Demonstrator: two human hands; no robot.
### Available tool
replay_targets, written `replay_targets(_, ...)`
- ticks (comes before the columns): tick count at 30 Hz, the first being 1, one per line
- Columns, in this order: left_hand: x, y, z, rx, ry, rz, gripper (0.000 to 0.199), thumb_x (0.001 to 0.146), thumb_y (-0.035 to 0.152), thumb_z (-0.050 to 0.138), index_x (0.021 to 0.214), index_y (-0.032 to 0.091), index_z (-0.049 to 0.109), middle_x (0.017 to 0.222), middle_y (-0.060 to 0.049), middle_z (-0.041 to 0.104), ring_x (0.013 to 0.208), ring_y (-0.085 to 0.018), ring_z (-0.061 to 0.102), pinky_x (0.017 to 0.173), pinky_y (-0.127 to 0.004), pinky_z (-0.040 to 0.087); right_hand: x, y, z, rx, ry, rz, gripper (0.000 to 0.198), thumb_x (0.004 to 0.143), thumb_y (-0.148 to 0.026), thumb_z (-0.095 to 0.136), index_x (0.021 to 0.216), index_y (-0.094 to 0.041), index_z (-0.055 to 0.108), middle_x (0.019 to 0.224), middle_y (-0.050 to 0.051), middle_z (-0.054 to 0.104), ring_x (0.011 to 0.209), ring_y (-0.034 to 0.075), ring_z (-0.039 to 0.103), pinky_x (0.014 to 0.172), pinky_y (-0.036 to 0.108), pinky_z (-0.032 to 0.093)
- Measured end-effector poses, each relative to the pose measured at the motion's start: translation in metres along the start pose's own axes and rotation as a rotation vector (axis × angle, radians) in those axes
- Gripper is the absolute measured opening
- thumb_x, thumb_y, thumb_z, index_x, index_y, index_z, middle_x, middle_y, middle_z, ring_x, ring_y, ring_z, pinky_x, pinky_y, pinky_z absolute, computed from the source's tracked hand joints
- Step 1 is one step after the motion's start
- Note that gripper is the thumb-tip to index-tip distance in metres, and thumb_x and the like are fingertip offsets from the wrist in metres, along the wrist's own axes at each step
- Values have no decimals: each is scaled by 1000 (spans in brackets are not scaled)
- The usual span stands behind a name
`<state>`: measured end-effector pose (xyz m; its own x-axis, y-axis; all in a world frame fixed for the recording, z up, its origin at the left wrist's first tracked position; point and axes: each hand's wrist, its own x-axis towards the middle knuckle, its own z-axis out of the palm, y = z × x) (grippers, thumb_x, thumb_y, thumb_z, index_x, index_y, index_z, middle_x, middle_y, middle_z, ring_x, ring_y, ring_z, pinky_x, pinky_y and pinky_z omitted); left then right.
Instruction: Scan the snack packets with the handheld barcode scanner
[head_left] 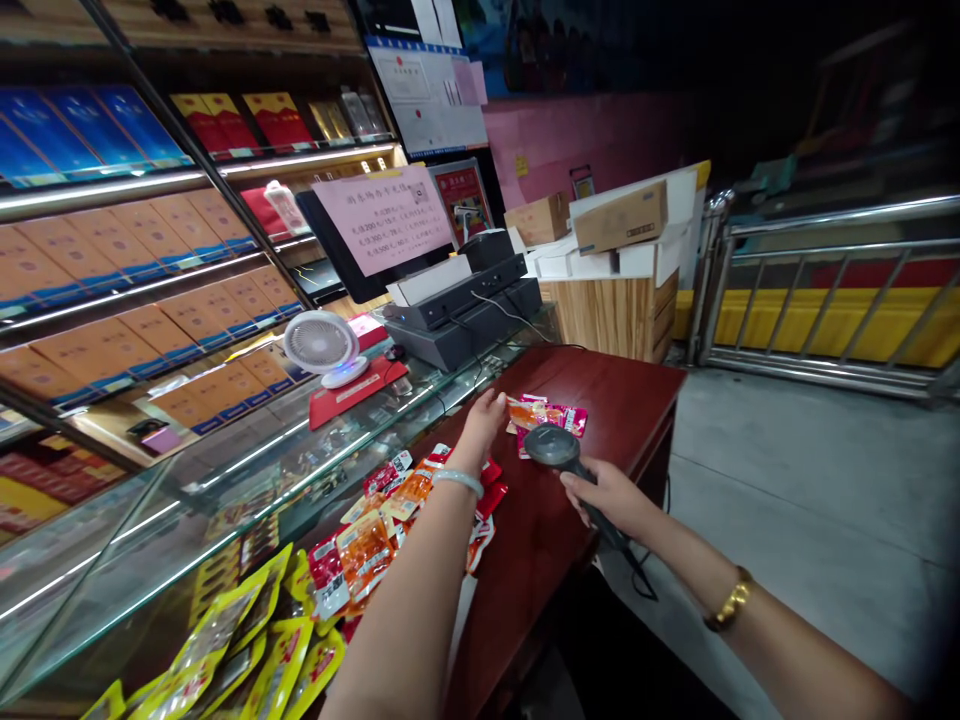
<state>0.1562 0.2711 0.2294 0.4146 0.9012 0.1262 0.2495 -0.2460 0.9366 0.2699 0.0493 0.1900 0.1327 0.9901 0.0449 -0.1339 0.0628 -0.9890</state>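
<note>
At the lower left of the frame, yellow snack packets (247, 625) are heaped beside red and orange sachets (366, 555), seemingly so that they are kept within easy reach. Right of centre, the handle of a barcode scanner (553, 446) is wrapped in the closed grip of the right hand (611, 497); its head is left free, presumably so that it can be aimed. Just beyond, an orange packet (527, 412) seems pinched by its edge in the nearly closed grip of the left hand (484, 420), above pink packets (571, 420) on the red-brown table (622, 385); its face is thus left mostly uncovered. No brand can be read. At upper centre, a monitor (346, 272) is covered by a pink notice (382, 225) with handwritten Chinese lines, "500" among them, and a QR code.
</note>
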Motion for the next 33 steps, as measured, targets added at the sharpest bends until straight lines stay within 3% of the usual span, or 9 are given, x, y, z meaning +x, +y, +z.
replay_targets(2, -5, -1, -21, 273, 0, 48, 42, 87, 33, 59, 125, 16, 61, 125, -13, 66, 111, -19, 63, 96, -30, 47, -3, 3, -2, -11, 8, 1, 45, 80, -63, 63, 84, -20, 49, 58, -8, 52, 39, 8, 49, 40, 21, 39)
replay_targets(6, -28, 0, -62, 942, -230, 14, 29, 73, 39, 73, 96, 22, 74, 111, -12, 72, 109, -28, 63, 96, -37, 45, -7, 6, -1, -36, -11, 13, 45, 81, -61, 63, 87, -19, 52, 60, -7, 54, 40, 8, 50, 40, 21, 38)
replay_targets(10, -46, 5, -71, 1268, -375, -51, 38, 59, 45, 81, 89, 24, 73, 109, -16, 71, 112, -37, 60, 95, -46, 42, -9, 6, 8, -54, -52, 28, 44, 82, -61, 62, 89, -18, 52, 59, -7, 53, 40, 8, 50, 40, 20, 39)
replay_targets(15, -46, 7, -70, 1179, -381, -28, 31, 62, 38, 80, 87, 25, 69, 102, -9, 72, 104, -31, 63, 93, -41, 42, -14, 3, 14, -87, -68, 32, 44, 80, -61, 63, 87, -19, 51, 57, -8, 52, 40, 9, 50, 41, 21, 40)
replay_targets(20, -42, 9, -66, 896, -148, 86, 36, 75, 39, 71, 105, 21, 60, 101, -6, 70, 88, -20, 65, 78, -28, 45, -15, 2, 12, -75, -50, 22, 45, 79, -62, 63, 83, -20, 49, 58, -7, 53, 40, 9, 50, 40, 21, 41)
replay_targets(23, -40, 10, -54, 814, -91, 134, 33, 81, 39, 66, 105, 19, 57, 99, -7, 69, 85, -19, 64, 75, -27, 45, -11, 3, 10, -47, -35, -13, 46, 79, -63, 63, 83, -20, 48, 58, -7, 53, 40, 8, 50, 40, 21, 40)
replay_targets(28, -36, 4, -34, 754, -176, 83, 28, 83, 32, 64, 107, 18, 57, 103, -8, 69, 91, -19, 65, 82, -28, 47, -1, -4, 6, -19, -35, -26, 47, 79, -64, 64, 85, -20, 48, 58, -8, 53, 40, 8, 50, 40, 20, 40)
replay_targets(33, -30, -4, -26, 694, -230, 162, 34, 80, 25, 66, 112, 17, 58, 108, -12, 69, 98, -23, 66, 87, -33, 50, 6, -17, 3, 38, -63, 5, 49, 77, -65, 65, 89, -19, 50, 57, -8, 53, 39, 8, 49, 39, 19, 39)
